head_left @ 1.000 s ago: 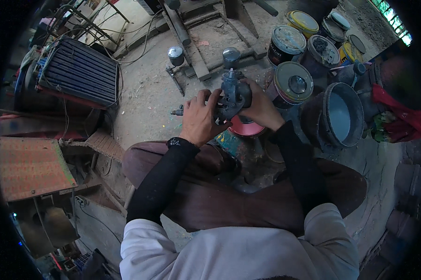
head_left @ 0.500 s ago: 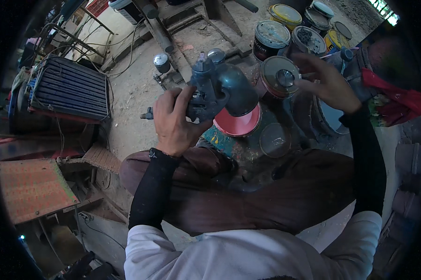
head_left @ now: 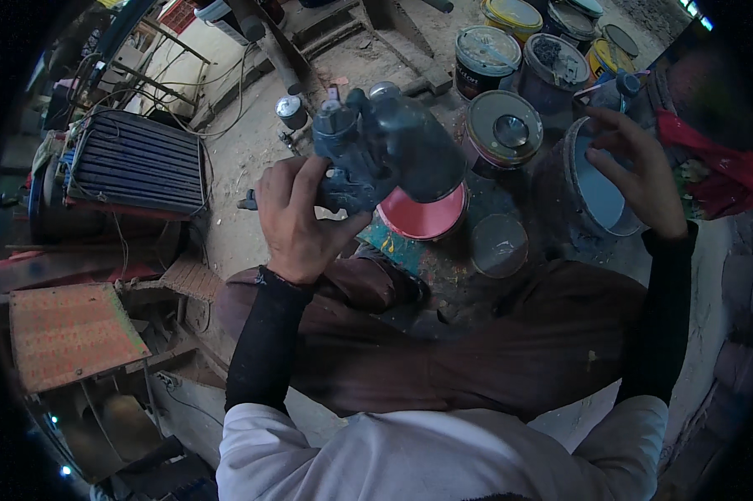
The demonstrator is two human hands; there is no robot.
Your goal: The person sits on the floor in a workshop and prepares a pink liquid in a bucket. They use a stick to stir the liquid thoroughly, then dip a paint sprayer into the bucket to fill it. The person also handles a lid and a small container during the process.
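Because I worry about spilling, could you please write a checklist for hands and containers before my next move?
1. Left hand grips the spray gun: ok.
2. Right hand is empty: ok, nothing seen in it.
3. Bucket of pale-blue liquid is covered: not ok, open.
4. Right hand is clear of this bucket: cannot tell, they overlap in view.
5. Pink container is covered: not ok, open.

Head-worn fisheye view, wide, from close above, down over lap (head_left: 443, 351) and hands (head_left: 291, 221)

ribbed panel (head_left: 138, 159) & orange board (head_left: 76, 338) on l., red cloth (head_left: 719, 154) r.
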